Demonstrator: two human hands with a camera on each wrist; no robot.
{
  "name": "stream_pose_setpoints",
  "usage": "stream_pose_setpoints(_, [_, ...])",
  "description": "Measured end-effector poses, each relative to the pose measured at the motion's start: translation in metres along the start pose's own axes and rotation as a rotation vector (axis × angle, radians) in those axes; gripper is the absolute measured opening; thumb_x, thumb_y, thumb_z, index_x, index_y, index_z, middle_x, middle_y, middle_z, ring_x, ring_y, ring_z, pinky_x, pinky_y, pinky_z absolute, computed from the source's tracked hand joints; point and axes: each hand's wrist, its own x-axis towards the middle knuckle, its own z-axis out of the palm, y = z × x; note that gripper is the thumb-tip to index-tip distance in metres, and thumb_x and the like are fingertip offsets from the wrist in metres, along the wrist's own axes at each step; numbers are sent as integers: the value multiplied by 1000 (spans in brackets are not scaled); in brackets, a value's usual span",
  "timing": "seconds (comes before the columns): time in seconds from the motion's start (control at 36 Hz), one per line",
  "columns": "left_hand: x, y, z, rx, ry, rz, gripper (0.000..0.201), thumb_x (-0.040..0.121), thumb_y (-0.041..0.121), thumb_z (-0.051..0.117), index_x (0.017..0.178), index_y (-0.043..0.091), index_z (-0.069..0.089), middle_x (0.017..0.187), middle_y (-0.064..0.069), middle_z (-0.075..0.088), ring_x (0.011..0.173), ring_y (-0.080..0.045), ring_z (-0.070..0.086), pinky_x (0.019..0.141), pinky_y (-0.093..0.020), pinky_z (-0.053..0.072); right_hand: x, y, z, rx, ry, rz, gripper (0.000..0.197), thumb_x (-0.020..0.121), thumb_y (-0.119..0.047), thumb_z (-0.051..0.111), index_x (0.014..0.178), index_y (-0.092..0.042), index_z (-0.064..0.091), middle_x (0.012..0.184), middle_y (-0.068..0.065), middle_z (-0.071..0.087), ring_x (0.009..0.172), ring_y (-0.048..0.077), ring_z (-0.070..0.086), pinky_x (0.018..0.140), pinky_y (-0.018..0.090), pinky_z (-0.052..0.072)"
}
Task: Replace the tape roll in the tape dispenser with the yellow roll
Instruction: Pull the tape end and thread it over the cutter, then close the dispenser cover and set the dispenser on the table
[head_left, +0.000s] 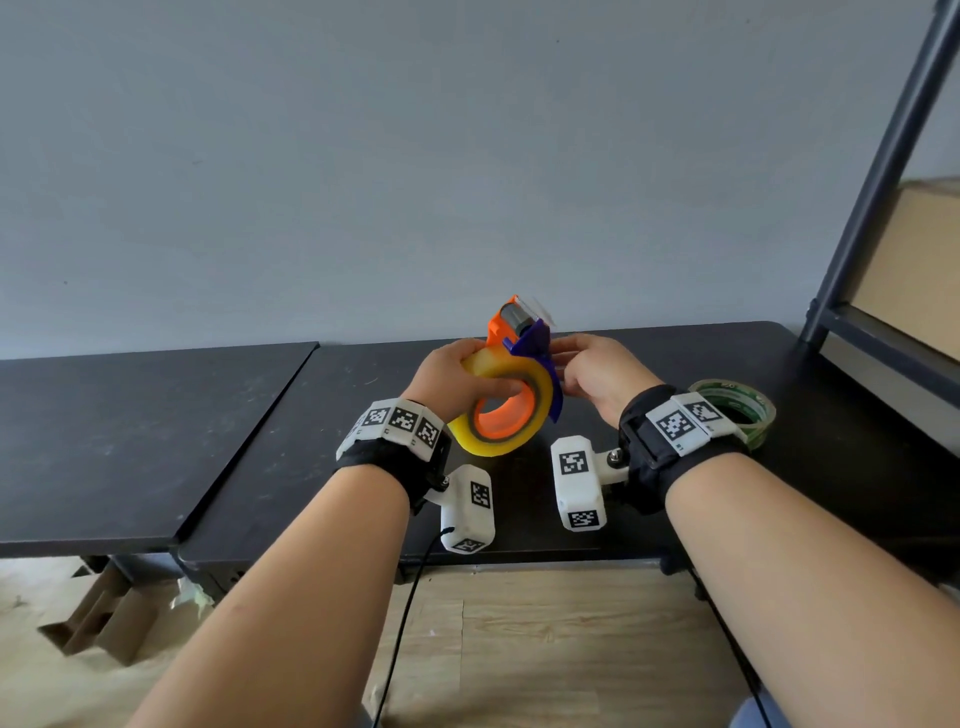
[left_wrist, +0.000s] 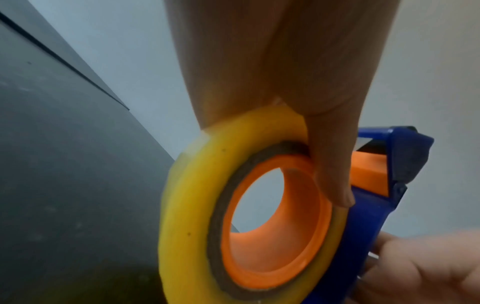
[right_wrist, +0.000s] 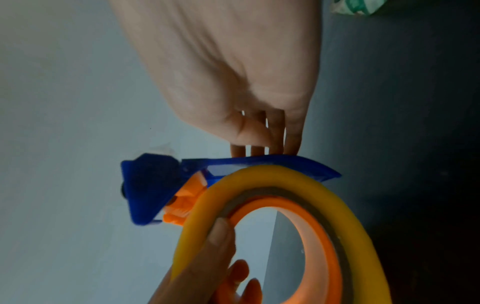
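The yellow tape roll (head_left: 493, 447) sits on the orange hub (left_wrist: 298, 246) of the orange-and-blue tape dispenser (head_left: 519, 332), held above the black table (head_left: 156, 441). My left hand (head_left: 467, 374) grips the roll, thumb (left_wrist: 330, 164) lying across its side face to the hub and fingers round its outer rim. My right hand (head_left: 571, 364) holds the dispenser's blue side plate (right_wrist: 259, 162), fingertips on its edge. The roll (right_wrist: 285, 174) lies right against that plate. A green-printed tape roll (head_left: 748, 410) lies flat on the table behind my right wrist.
A dark metal shelf frame (head_left: 872, 182) holding a cardboard box (head_left: 909, 260) stands at the right end of the table. A second black tabletop adjoins on the left. Folded cardboard (head_left: 98, 618) lies on the wooden floor, and a black cable (head_left: 405, 623) hangs from my left wrist.
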Motion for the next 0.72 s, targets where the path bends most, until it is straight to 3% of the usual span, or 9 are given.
stream_pose_setpoints(0.17, [4, 2, -1, -110, -36, -14, 41, 68, 29, 85, 106, 22, 72, 101, -6, 74, 93, -21, 68, 91, -39, 53, -1, 10, -4, -113, -188, -22, 74, 65, 24, 44, 129, -11, 56, 106, 9, 65, 96, 30, 61, 70, 37, 50])
stream_pose_setpoints(0.25, [4, 2, -2, -188, -80, -10, 30, 64, 25, 85, 91, 30, 74, 88, 0, 73, 85, -17, 66, 96, -44, 51, -4, 10, -5, -133, -232, -45, 68, 65, 25, 51, 120, -12, 59, 84, 8, 61, 80, 24, 57, 60, 32, 44])
stream_pose_setpoints(0.42, [3, 8, -4, -202, -172, 3, 39, 58, 33, 86, 95, 32, 74, 97, -1, 77, 97, -22, 71, 101, -45, 51, -4, 11, -6, -181, -229, -50, 59, 55, 15, 63, 110, -6, 62, 92, 15, 61, 89, 30, 57, 77, 42, 47])
stream_pose_setpoints(0.47, [2, 9, -5, -191, -185, -3, 45, 56, 36, 85, 99, 30, 74, 100, -2, 77, 101, -24, 71, 101, -46, 51, -5, 11, -5, -181, -211, -55, 58, 56, 14, 63, 111, -4, 62, 93, 16, 61, 88, 29, 57, 76, 42, 46])
stream_pose_setpoints(0.58, [1, 11, -6, -178, -206, -3, 49, 57, 35, 85, 104, 33, 72, 101, 1, 77, 102, -23, 70, 102, -47, 50, -7, 9, -2, -216, -189, -75, 64, 45, -1, 63, 109, -2, 58, 91, 16, 58, 86, 31, 56, 73, 43, 45])
stream_pose_setpoints(0.72, [2, 12, -8, -168, -215, -8, 53, 55, 37, 86, 106, 33, 72, 102, 1, 77, 104, -22, 70, 103, -46, 49, -11, 8, -2, -182, -201, -89, 62, 48, -3, 64, 109, 3, 56, 89, 15, 55, 83, 30, 53, 71, 41, 43])
